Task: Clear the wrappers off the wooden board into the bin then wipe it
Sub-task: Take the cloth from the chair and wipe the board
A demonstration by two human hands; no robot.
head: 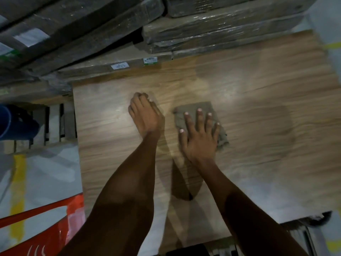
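The wooden board fills the middle of the view, pale with a visible grain. My right hand lies flat with spread fingers on a grey-brown cloth, pressing it onto the board near the centre. My left hand rests on the board just left of the cloth, its fingers curled under at the tips; whether they hold anything is hidden. No wrappers show on the board.
Stacked cartons wrapped in plastic film press against the board's far edge. A wooden pallet and a dark blue object lie to the left. A red bag or bin sits low left, on a pale floor with a yellow stripe.
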